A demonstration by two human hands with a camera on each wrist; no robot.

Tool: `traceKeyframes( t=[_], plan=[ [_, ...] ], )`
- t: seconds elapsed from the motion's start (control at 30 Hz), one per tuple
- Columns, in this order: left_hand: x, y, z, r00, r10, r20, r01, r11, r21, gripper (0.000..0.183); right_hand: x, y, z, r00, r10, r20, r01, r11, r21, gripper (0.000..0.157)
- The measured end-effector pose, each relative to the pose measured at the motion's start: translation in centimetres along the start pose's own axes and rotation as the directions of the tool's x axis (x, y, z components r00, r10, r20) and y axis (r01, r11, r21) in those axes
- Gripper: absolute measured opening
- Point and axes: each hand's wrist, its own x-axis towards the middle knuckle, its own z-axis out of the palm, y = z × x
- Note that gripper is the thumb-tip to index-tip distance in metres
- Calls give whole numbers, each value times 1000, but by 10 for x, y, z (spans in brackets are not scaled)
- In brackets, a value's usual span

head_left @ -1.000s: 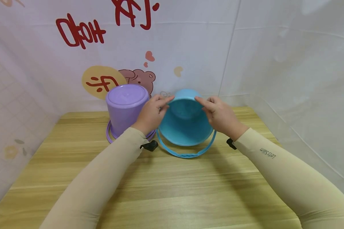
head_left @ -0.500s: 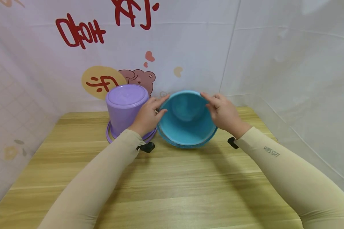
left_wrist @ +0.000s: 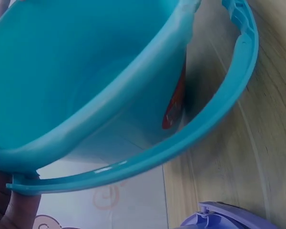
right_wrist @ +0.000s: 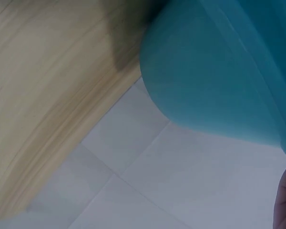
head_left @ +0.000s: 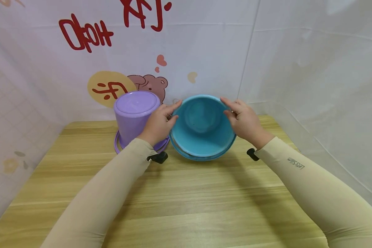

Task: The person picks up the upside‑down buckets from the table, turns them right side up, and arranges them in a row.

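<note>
A blue bucket (head_left: 204, 137) is tilted so that its mouth faces me, near the back of the table. My left hand (head_left: 159, 123) pinches its rim on the left, thumb inside and fingers outside, as the left wrist view shows. On the right, my right hand (head_left: 245, 120) grips the rim with the thumb toward the inside; the right wrist view catches only part of that hand. The blue handle (left_wrist: 224, 102) hangs below the rim in the left wrist view. Just left of the blue bucket, a purple bucket (head_left: 131, 127) stands upside down, partly behind my left hand.
The wooden table (head_left: 186, 206) runs under both buckets, toward me and to the sides. A white printed curtain (head_left: 217, 51) hangs close behind them, and pale sheets line both sides. The purple bucket's handle (head_left: 116, 144) lies around its base on the table.
The blue bucket has tipped with its mouth turning up toward me, and its handle has swung back against the rim. My hands have moved apart along the rim.
</note>
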Motion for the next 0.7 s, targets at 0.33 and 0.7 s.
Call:
traceKeyframes(
  t=[0.33,0.7],
  plan=[
    [2,4,-3,999,-44,2,44,999,-19,54,-3,12,-2,998,-23,59,25,999,-29,57],
    [6,10,-9,996,-87,-4,87,996,-31,54,-4,16,-5,995,-24,94,25,1000,-7,60]
  ],
)
